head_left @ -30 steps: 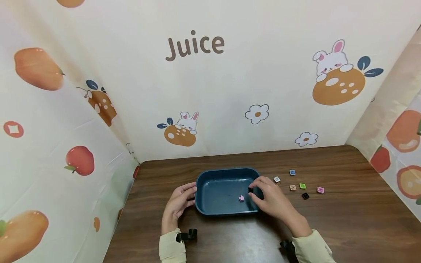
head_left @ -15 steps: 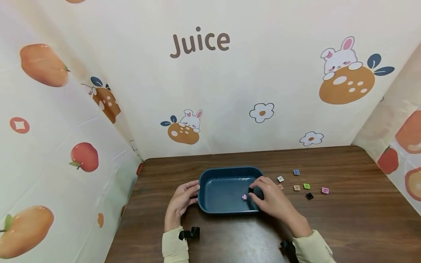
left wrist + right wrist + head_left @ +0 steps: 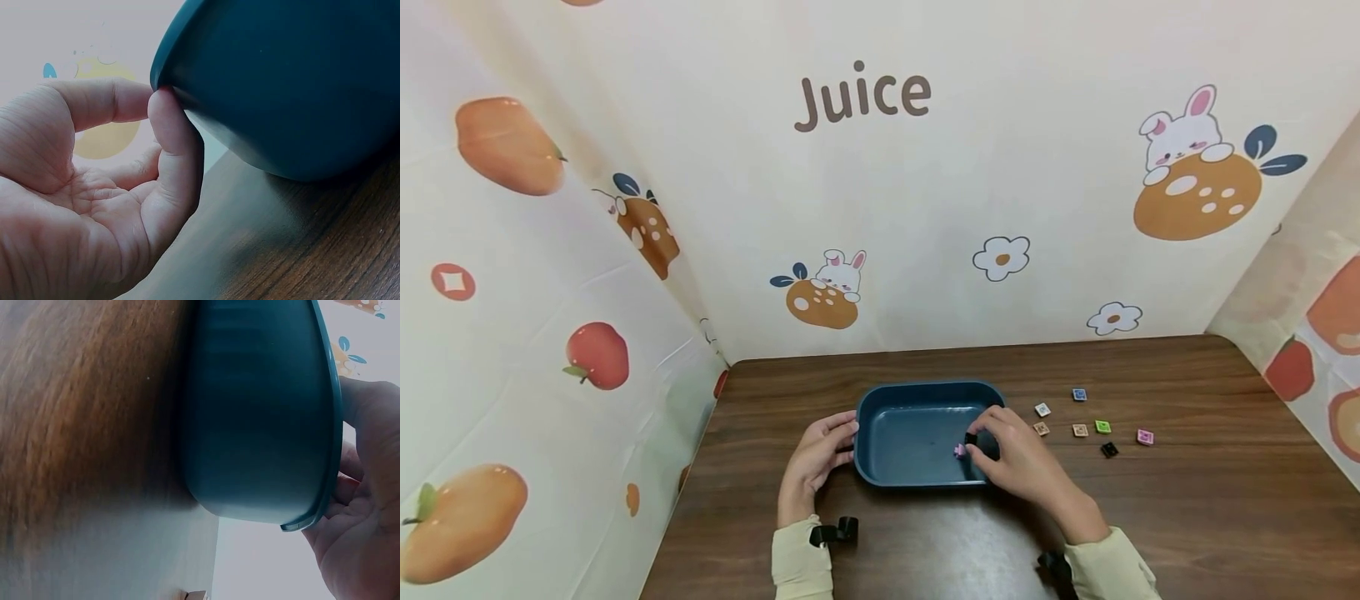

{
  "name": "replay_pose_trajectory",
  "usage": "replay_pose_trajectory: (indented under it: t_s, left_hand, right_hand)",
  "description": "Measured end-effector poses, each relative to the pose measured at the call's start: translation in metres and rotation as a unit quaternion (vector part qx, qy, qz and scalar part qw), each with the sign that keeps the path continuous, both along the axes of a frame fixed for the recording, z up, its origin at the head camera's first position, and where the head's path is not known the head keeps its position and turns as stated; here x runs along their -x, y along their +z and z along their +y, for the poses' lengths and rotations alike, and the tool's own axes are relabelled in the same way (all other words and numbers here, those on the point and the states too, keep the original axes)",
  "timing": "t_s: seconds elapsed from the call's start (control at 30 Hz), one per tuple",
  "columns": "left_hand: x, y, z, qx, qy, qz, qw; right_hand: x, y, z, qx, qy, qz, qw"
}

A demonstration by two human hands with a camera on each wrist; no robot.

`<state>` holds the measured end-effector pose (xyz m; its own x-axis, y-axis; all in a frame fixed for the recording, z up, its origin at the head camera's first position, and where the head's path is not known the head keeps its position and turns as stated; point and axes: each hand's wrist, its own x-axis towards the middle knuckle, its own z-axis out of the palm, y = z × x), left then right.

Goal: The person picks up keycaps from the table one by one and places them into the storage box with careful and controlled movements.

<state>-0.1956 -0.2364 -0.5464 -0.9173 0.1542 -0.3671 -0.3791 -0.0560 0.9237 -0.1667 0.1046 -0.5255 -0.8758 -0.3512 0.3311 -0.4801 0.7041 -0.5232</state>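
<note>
A dark blue rectangular tray (image 3: 898,450) stands on the wooden table. At its left end my left hand (image 3: 817,458) pinches the rim between thumb and finger, as the left wrist view shows. My right hand (image 3: 1028,462) reaches over the right end of the tray and pinches a small black block (image 3: 971,438) between thumb and fingertips. Directly beside that block, a small pink block (image 3: 959,451) lies on the tray floor; whether the two touch I cannot tell. In the right wrist view the tray wall (image 3: 262,419) hides the fingertips and both blocks.
Right of the tray lie several small square blocks on the table (image 3: 1210,500): white (image 3: 1042,410), blue (image 3: 1079,395), green (image 3: 1102,427), pink (image 3: 1145,437), black (image 3: 1109,450) and tan (image 3: 1080,431). A printed cloth (image 3: 917,192) encloses the back and sides.
The right fingertips and the black block have come slightly down and left, closer to the pink block. My left hand keeps its place on the tray. The whole head view has shifted a little.
</note>
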Motion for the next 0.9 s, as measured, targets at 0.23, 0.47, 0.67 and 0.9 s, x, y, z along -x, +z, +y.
replay_pose_trajectory:
  t_s: [0.23,0.47,0.67,0.9]
  left_hand:
    - [-0.004,-0.003,0.000,-0.002,0.000,-0.003,1.0000]
    - [0.000,-0.002,-0.001,-0.001,0.002,-0.007,1.0000]
    - [0.005,0.001,0.000,-0.002,0.004,-0.003,1.0000]
    - [0.005,0.001,0.001,-0.007,0.006,-0.007,0.9999]
  right_hand:
    - [-0.003,-0.007,-0.002,0.004,0.003,-0.002,1.000]
    - [0.001,-0.009,-0.005,0.004,0.003,-0.004,1.000]
    - [0.007,-0.006,-0.007,-0.004,0.004,-0.004,1.000]
    - [0.007,-0.007,-0.006,-0.011,0.008,-0.010,1.000]
